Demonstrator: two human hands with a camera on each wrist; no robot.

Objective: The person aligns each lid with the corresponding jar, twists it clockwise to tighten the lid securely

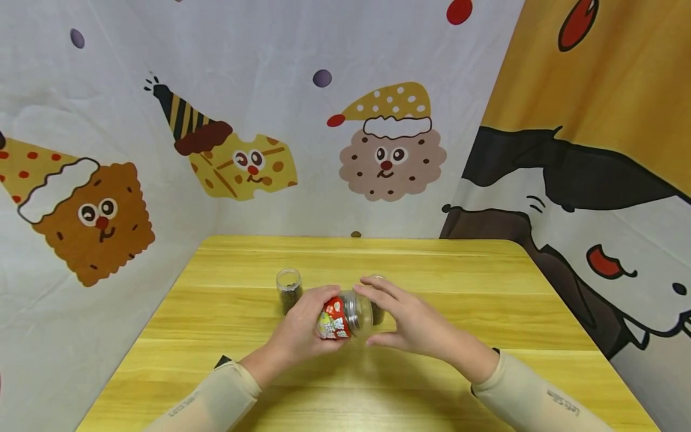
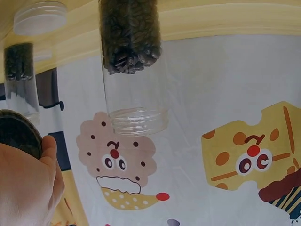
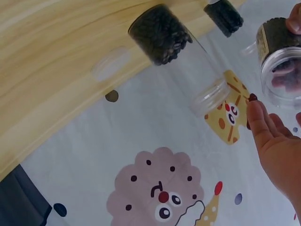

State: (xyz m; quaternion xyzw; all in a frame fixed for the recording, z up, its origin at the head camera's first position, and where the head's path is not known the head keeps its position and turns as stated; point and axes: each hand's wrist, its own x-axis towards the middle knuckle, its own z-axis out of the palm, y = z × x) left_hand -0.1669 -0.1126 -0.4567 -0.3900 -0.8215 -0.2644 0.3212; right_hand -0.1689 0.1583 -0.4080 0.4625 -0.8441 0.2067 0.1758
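My left hand (image 1: 308,321) grips a jar (image 1: 335,318) with a red label and dark contents, tipped on its side above the table. Its clear mouth end faces right; whether a lid covers it, I cannot tell. Beside that end is my right hand (image 1: 412,315), thumb and fingers spread, apart from the jar in the right wrist view. Behind the hands stand two clear jars, each partly filled with dark beans. The left bean jar (image 1: 290,291) has an uncovered threaded mouth. The right bean jar (image 3: 160,35) is mostly hidden by the right hand in the head view.
Two translucent lids lie on the wooden table (image 1: 345,258) near the bean jars; one lid (image 2: 40,18) shows large in the left wrist view. A cloth backdrop (image 1: 302,210) with cartoon figures hangs behind the table and along its sides.
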